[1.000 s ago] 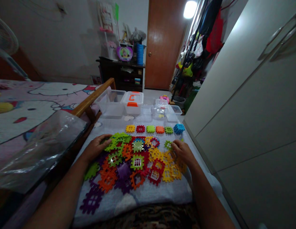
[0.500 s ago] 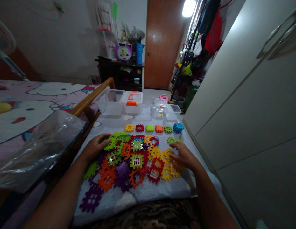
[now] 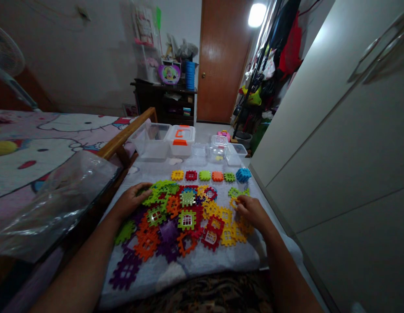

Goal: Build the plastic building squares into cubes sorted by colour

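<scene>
My left hand (image 3: 133, 198) lies at the left edge of the pile, fingers stretched out against the green interlocking blocks (image 3: 161, 190). At the right side my right hand (image 3: 251, 210) is closed in a pinch on a yellow interlocking block (image 3: 233, 202), lifted a little above other yellow blocks (image 3: 227, 234). Just beyond it are loose green blocks (image 3: 238, 191). Between the hands spreads a mixed heap: red blocks (image 3: 211, 238), orange blocks (image 3: 146, 243) and purple blocks (image 3: 125, 271), flat squares with notched edges, some with window openings.
Behind the heap runs a row of small stacks, from a yellow stack (image 3: 177, 175) to a blue stack (image 3: 243, 174). Clear plastic boxes (image 3: 153, 143) and an orange-latched box (image 3: 182, 141) stand at the far edge. A bed rail (image 3: 127, 132) borders the left, a cabinet (image 3: 335, 152) the right.
My right hand has gone from spread fingers over the yellow blocks to a pinch, raising one yellow block slightly. My left hand stays in place.
</scene>
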Motion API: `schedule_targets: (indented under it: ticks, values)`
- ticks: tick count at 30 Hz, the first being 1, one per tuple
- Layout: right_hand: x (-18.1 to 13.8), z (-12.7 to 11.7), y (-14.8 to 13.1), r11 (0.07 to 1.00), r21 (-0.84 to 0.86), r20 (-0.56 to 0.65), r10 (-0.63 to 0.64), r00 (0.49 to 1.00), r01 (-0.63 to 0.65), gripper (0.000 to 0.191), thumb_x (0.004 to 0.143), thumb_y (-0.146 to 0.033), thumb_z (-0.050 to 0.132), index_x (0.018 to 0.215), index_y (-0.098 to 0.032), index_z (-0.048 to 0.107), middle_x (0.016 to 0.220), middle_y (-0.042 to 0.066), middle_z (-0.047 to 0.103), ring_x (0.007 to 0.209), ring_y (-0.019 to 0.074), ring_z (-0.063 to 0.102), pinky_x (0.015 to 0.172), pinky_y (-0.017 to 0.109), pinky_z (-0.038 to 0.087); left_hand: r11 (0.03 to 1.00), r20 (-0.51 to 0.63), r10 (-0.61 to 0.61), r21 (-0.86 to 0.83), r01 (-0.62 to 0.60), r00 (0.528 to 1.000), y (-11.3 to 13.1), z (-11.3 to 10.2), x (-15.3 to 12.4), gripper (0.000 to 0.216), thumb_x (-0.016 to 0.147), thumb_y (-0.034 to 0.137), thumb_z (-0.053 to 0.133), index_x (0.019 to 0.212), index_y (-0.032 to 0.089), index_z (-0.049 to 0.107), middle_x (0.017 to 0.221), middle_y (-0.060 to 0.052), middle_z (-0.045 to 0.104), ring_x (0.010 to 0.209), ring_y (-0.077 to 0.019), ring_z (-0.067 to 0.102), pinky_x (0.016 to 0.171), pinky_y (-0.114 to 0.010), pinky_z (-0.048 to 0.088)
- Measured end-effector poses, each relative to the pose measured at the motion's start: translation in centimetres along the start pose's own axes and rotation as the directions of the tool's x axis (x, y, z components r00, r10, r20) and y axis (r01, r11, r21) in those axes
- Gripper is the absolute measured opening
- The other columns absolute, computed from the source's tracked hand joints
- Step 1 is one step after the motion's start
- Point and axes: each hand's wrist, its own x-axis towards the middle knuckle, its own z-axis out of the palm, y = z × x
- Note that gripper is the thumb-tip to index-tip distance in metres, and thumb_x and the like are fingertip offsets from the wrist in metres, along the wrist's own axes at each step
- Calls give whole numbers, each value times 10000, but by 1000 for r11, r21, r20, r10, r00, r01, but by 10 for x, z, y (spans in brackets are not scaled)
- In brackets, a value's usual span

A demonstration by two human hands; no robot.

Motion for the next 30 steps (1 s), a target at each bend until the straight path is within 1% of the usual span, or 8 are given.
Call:
schedule_targets:
  ticks: [2, 6, 12, 14, 17, 20, 26, 30]
  values:
    - [3, 2, 6, 1000, 28, -65, 17, 998, -15, 249, 833, -202, 420, 842, -170, 667, 772, 54, 677, 713, 186, 609, 644, 263, 398, 1000, 0, -5, 2, 5, 1000, 0, -1, 0, 626, 741, 684, 577, 1118, 199, 696, 1127, -70, 717, 1051, -293, 654, 974, -373, 482]
    - [8, 14, 17, 981, 183, -116, 83, 990, -61, 341, 848, -242, 422, 1071, -164, 668, 811, 52, 697, 733, 196, 636, 669, 275, 445, 1000, 0, -10, 15, 10, 1000, -3, -1, 0, 625, 744, 686, 575, 1124, 203, 694, 1135, -72, 714, 1064, -296, 648, 973, -377, 481]
    - [11, 12, 25, 1000, -18, -340, -5, 940, -2, 299, 827, -237, 524, 1073, -143, 664, 1094, 149, 638, 1035, 266, 591, 926, 379, 450, 1000, -1, 3, 22, -3, 1000, -6, 0, 1, 638, 748, 689, 566, 1128, 192, 690, 1145, -79, 710, 1065, -297, 645, 993, -392, 466]
    - [6, 3, 29, 999, -43, -295, -27, 955, 15, 272, 823, -247, 552, 1057, -154, 654, 1079, 141, 628, 1002, 260, 592, 908, 390, 464, 1000, -1, 4, 17, -4, 1000, -5, 0, 1, 640, 746, 691, 568, 1129, 193, 690, 1141, -78, 712, 1062, -297, 647, 990, -390, 470]
    - [-9, -10, 33, 995, -44, -65, -93, 994, 90, 253, 785, -254, 622, 1026, -179, 642, 1035, 103, 631, 947, 238, 592, 872, 376, 478, 1000, 0, 9, 15, -9, 1000, -4, -1, 1, 618, 743, 687, 579, 1116, 208, 698, 1125, -63, 720, 1044, -289, 659, 967, -373, 488]
    - [-25, -15, 32, 991, -51, 93, -121, 988, 127, 354, 724, -215, 677, 1072, -194, 621, 1106, 94, 613, 1039, 245, 559, 942, 379, 442, 1000, -4, 13, 15, -13, 1000, -4, -1, 2, 616, 727, 691, 590, 1092, 207, 706, 1104, -63, 728, 1023, -291, 669, 949, -369, 500]
    - [-26, -12, 27, 990, -122, 193, -39, 980, 63, 280, 711, -134, 615, 987, -178, 598, 1032, 95, 603, 956, 227, 553, 858, 340, 445, 1000, 2, -10, 5, 10, 1000, -5, 1, 2, 651, 732, 690, 580, 1131, 186, 680, 1149, -92, 709, 1073, -307, 645, 1000, -409, 465]
    - [-22, -11, 28, 994, -79, 165, -58, 985, 72, 223, 693, -120, 595, 904, -187, 566, 970, 70, 583, 865, 193, 544, 760, 294, 438, 1000, 8, -4, 8, 4, 1000, -4, 0, 1, 628, 737, 683, 580, 1118, 195, 683, 1136, -81, 715, 1061, -301, 650, 990, -399, 472]
